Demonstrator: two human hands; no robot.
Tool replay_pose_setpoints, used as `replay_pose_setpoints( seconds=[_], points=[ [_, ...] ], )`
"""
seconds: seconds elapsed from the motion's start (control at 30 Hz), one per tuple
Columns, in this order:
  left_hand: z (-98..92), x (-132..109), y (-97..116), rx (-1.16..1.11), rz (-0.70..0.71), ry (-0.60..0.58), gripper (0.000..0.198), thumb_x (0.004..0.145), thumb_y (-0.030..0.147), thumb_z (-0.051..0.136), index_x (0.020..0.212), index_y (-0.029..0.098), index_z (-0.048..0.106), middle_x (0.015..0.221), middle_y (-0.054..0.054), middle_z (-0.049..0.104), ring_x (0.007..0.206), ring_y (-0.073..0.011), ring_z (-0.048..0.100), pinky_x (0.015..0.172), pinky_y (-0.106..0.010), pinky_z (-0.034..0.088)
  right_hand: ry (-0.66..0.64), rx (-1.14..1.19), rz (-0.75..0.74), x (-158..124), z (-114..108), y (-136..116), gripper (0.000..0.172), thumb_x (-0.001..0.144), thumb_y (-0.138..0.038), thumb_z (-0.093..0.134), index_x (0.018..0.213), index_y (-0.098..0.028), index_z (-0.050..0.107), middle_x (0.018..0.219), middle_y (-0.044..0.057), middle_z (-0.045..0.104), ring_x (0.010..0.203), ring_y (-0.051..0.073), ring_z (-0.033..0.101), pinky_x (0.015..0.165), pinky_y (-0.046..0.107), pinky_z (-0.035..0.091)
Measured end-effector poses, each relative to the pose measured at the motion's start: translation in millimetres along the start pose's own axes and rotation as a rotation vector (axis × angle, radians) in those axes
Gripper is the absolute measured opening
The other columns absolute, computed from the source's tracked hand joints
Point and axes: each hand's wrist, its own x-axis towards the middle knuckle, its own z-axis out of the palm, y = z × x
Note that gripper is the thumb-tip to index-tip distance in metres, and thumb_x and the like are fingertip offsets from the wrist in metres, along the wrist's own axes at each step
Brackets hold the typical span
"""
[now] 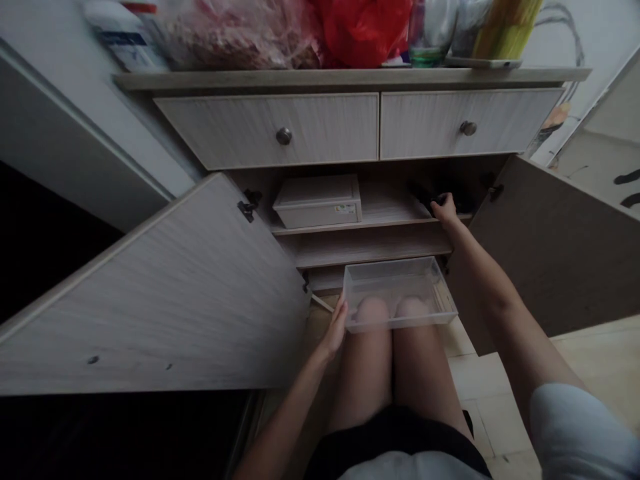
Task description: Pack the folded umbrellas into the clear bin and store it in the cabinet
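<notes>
My left hand (337,328) is closed on the left side of a clear plastic box (393,268), which has no lid and rests over my knees. Through its bottom my knees show, with nothing else inside. My right hand (445,205) reaches onto the upper shelf of the cabinet (387,212), its fingers closed on a black object (423,194). What kind of object this is stays too dark to make out. More dark shapes lie behind that hand, deep in shadow.
A pale lidded box (317,200) sits on the shelf's left side. The left door (200,287) and right door (555,247) stand wide open beside me. Above are two closed drawers with round knobs (284,136). Bags, including a red one (367,30), crowd the top.
</notes>
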Motion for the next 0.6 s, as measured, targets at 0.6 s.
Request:
replay_pose_setpoints(
  seconds=[0.6],
  points=[
    [7.8,-2.1,1.1,0.016,0.013,0.04,0.075,0.095,0.063,0.045,0.158,0.026,0.033,0.168,-0.003,0.021,0.157,-0.0236,0.01,0.128,-0.039,0.011,-0.926,0.192,-0.771,-148.6,-85.3,20.3,0.029,0.088,-0.038,0.056,0.11,-0.02,0.051,0.1,0.005,0.059,0.087,0.018,0.055,0.079,0.03,0.046]
  ],
)
